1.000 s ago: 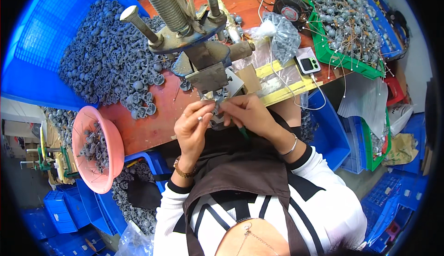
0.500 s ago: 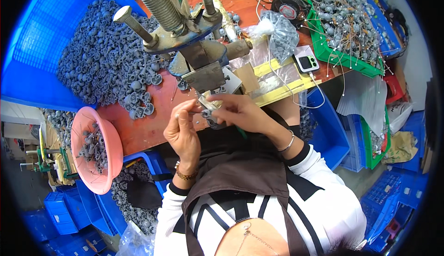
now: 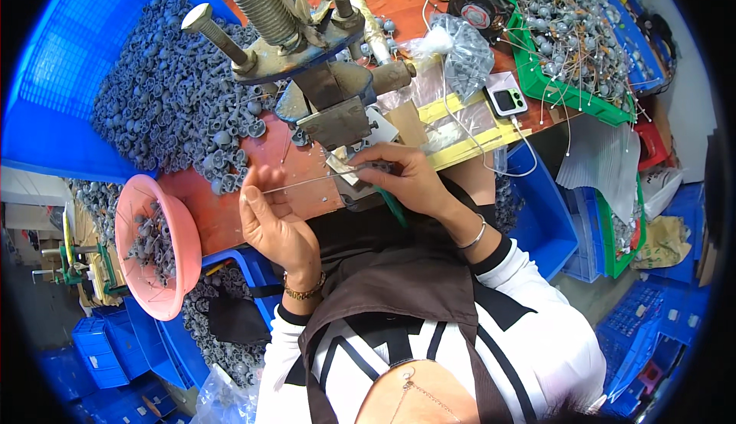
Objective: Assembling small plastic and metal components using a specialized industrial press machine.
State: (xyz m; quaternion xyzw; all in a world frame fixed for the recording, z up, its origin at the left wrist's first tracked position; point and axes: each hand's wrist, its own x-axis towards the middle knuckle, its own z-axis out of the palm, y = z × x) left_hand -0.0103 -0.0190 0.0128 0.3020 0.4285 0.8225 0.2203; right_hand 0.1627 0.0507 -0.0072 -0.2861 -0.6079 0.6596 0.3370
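Two hands share one thin pale cord, stretched between them just above the dark apron and in front of the press head.

Left hand: thumb and forefinger seem closed on the cord's left end; the other fingers stand loosely open, a bit blurred. Right hand: thumb and forefinger brought together at the cord's other end. A grey piece shows beneath those fingers, mostly covered; cannot tell whether it is gripped or how the cord meets it.

Handling, as I judge it: keep the cord straight with light, even tension, since slack would let it kink. Let the right hand hold steady and the left do the pulling, in line with the cord rather than across it. Pinch with the pads, not the nails. Fingertips best stay well out from under the press head, which is just beyond the right hand.

Farther on, the red table carries a large heap of grey cup-shaped parts; the pink basin sits off to the left.

Farthest: small black fan, and a green tray full of grey balls with wires; loose ends overhang its rim, easy to snag.
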